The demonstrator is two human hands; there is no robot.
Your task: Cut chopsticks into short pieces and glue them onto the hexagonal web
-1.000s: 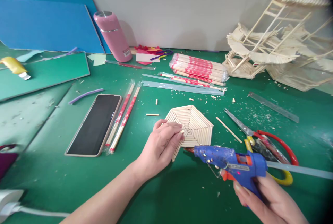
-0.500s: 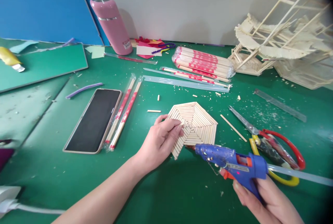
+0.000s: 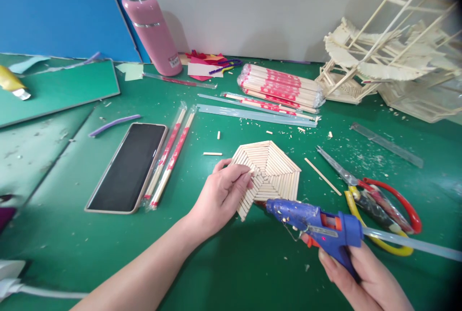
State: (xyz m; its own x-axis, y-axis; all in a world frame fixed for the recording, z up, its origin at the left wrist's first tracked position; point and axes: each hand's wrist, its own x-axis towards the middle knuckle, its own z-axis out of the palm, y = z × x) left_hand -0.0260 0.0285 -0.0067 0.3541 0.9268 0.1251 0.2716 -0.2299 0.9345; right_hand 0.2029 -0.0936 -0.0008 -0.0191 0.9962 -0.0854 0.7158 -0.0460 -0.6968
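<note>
Flat hexagonal panel of pale glued wooden sticks [image 3: 270, 169] lies mid green tabletop [image 3: 231, 263]; I judge it light, stiff but brittle at the glue joints, best held flat by an edge. My left hand [image 3: 222, 195] rests on its left edge, fingers [image 3: 240, 176] pressed together pinching there. My right hand [image 3: 364, 277] is wrapped round the blue hot glue gun [image 3: 317, 226], nozzle at the panel's lower edge. Clear plastic bag of red-printed chopsticks [image 3: 279, 87] behind; closed pink steel flask [image 3: 151, 32], contents hidden.
</note>
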